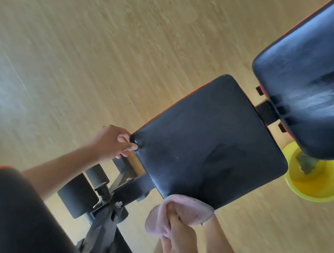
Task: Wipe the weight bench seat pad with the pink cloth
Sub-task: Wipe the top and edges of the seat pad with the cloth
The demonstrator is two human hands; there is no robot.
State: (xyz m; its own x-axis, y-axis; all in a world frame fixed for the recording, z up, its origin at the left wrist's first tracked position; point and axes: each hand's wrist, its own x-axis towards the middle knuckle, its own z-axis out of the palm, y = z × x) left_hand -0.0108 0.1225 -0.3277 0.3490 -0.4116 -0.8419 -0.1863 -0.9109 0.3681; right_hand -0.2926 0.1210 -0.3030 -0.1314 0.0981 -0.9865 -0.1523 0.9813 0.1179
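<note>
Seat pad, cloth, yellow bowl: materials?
Seat pad: black vinyl or faux leather by its look, semi-gloss, with sheen and faint smears. Cloth: pink terry or microfibre, matte, nubbly edge. Bowl: likely moulded plastic, smooth, uniformly yellow and slightly glossy.

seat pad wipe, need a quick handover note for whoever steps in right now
Left hand: gripping the near-left corner of the seat pad, steadying it.
Right hand: holding the pink cloth bunched at the pad's near edge.
Yellow bowl sits on the floor beside the bench, partly under the back pad.
Done: smear marks suggest part of the seat has been wiped, though blur makes this uncertain.
Left: run the cloth across the whole seat.
</note>
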